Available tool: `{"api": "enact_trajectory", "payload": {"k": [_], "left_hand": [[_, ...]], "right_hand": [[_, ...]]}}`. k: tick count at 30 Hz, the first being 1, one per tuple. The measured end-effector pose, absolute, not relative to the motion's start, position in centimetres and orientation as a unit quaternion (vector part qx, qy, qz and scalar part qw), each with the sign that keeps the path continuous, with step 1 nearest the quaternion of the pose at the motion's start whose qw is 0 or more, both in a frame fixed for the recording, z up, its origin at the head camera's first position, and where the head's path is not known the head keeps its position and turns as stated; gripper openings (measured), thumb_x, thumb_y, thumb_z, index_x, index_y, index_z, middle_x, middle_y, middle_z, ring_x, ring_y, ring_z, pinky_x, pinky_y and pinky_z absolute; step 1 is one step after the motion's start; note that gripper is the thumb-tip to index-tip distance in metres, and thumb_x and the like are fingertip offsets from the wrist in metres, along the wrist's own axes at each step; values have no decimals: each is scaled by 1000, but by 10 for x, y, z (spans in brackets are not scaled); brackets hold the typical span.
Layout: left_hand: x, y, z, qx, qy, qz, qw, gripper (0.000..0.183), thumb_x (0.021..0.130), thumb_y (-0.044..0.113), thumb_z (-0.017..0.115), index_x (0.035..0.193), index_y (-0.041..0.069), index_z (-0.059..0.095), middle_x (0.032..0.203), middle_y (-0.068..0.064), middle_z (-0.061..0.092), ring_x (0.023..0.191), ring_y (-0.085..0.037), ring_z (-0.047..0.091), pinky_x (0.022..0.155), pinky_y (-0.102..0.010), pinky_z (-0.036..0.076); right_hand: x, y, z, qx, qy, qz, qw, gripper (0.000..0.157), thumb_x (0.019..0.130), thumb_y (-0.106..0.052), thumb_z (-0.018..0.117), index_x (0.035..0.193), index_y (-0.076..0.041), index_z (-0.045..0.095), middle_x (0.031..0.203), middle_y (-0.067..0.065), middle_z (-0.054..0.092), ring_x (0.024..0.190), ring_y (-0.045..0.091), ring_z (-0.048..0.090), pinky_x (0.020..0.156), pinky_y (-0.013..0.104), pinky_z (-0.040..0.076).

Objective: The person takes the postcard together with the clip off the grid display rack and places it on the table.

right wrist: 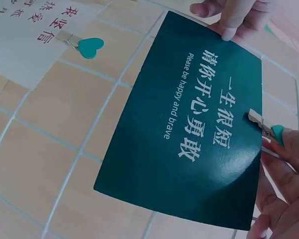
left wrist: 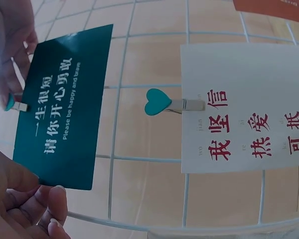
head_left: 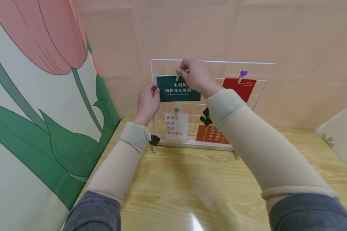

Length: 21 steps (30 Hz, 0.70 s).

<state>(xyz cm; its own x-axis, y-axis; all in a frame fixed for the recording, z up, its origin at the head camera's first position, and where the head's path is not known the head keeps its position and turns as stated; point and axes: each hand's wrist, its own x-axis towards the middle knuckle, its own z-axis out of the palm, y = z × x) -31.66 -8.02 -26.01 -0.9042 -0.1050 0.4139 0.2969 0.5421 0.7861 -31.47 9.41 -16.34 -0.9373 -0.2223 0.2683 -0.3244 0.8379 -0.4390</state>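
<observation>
A dark green card with white lettering lies against the upper left of a white wire grid. My left hand pinches its left edge between thumb and fingers. At the card's top edge, my right hand pinches a small wooden clothespin with a teal heart; the clothespin's tip overlaps the card's face. Below hangs a white card with red characters, clipped by another clothespin with a teal heart.
A red card under a purple-heart clothespin hangs at the grid's upper right. An orange-red card sits lower, partly behind the right sleeve. The grid stands in a wooden base on the wood-grain table, before a peach backdrop.
</observation>
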Motion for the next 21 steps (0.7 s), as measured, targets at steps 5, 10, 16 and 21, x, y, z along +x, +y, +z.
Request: {"api": "enact_trajectory", "payload": {"k": [5,10,16,21], "left_hand": [[-316,-80,-262,-55,-850,-479,210,23,109,15,50,123,3,63,119,-13,65,107,-25,61,89,-37,54],[-314,-80,-263,-46,-851,-482,205,22,110,16,49,123,5,63,121,-11,65,109,-24,62,89,-36,54],[-313,-81,-262,-50,-847,-486,208,22,110,15,49,124,4,62,122,-11,64,110,-24,61,89,-36,54],[-312,-82,-263,-53,-846,-489,205,21,110,15,49,124,5,62,121,-11,64,108,-24,61,88,-34,54]], "right_hand": [[-314,94,-169,139,-952,247,117,28,110,-34,49,124,-12,61,120,7,68,113,26,59,116,49,29],[-313,92,-175,137,-945,263,140,30,111,-34,48,127,-12,60,107,6,66,105,25,56,115,48,24],[-311,92,-179,138,-933,293,156,31,111,-33,48,129,-11,60,115,5,66,106,22,56,119,46,20],[-309,92,-185,135,-921,318,178,32,111,-32,48,129,-9,61,120,7,66,106,23,54,112,43,33]]}}
